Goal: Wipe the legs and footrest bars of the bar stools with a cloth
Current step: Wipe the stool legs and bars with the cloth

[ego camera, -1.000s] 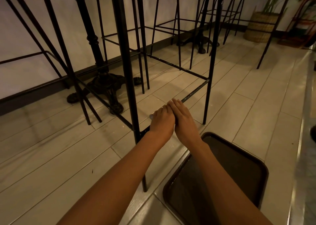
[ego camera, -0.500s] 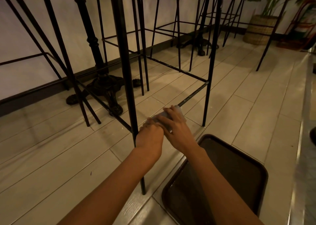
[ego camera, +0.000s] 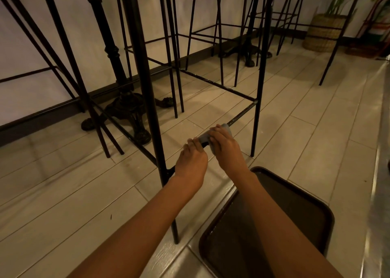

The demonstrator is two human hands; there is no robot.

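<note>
A black metal bar stool stands right in front of me, with its near leg [ego camera: 147, 100] rising at centre and its right leg [ego camera: 258, 91] beyond. Its low footrest bar [ego camera: 242, 114] runs between them. My right hand [ego camera: 224, 147] presses a small grey cloth [ego camera: 205, 137] wrapped over that bar. My left hand [ego camera: 191, 163] grips the same bar just left of the cloth, fingertips touching it.
A dark brown tray [ego camera: 312, 214] lies on the tiled floor at lower right under my right forearm. A cast-iron table base [ego camera: 126, 110] stands left behind the stool. More stools line the wall, and a wicker planter [ego camera: 322, 32] sits far right.
My right hand has slid the cloth to the right along the footrest bar, away from the near leg. My left hand stays closed on the bar beside it.
</note>
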